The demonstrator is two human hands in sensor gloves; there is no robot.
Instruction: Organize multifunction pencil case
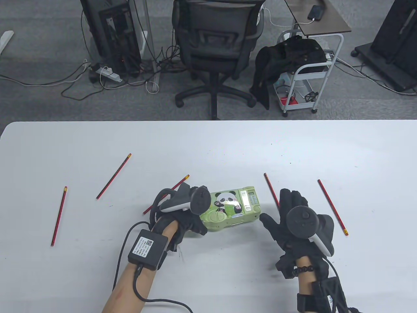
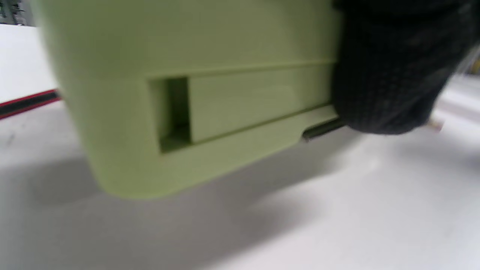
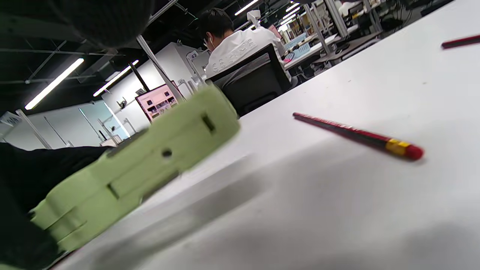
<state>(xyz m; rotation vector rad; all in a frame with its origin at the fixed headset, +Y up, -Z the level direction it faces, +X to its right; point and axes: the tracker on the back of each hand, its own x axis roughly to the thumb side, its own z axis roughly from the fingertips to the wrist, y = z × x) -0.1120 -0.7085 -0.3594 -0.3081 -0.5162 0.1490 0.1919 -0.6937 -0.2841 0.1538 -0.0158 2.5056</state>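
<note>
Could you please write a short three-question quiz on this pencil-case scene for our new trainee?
1. True or false: the left hand grips the green pencil case.
2. How many red pencils lie on the white table in the table view? A) three B) five C) seven
3. Fill in: the right hand is open and holds ____.

Key: 1 true. 2 B: far left, left, one partly under the left hand, one by the right hand, far right. 3 nothing.
</note>
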